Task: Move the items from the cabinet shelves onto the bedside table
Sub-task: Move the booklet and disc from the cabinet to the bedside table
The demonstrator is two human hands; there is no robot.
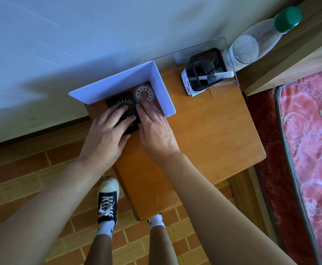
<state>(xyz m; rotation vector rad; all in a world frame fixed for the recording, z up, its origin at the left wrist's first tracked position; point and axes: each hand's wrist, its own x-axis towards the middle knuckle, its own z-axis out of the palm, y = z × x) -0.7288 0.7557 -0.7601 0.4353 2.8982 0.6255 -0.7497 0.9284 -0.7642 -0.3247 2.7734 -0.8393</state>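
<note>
Step in hand: setting a dark booklet (122, 109) and a roll of tape (144, 94) down on the desk (204, 134), tucked into the corner of a white L-shaped divider (129, 81); this is a judgement from how things lie.
Booklet: flat on the desk, gold lettering up, its far edge near the divider's long wall.
Tape: flat, just beside the booklet's right edge, close to the divider's short wall.
Left hand (108, 134): fingers straight and spread, pressing down on the booklet cover; nothing is gripped.
Right hand (154, 127): fingers extended, tips touching the near rim of the tape and the booklet's right edge; no curl around either.
How to do it well: keep the palms light, slide both things squarely against the divider walls, then lift the fingers straight up so nothing drags back.
Risk: the tape may roll or skid if nudged sideways; the booklet cover could spring open when released.
Nearby: a mesh pen holder (206, 69) with a pen (216, 75), a clear stand (194, 52) and a bottle (255, 41) stand well apart to the right.
Progress: these two are already on the desk; the cabinet shelves are out of view.
</note>
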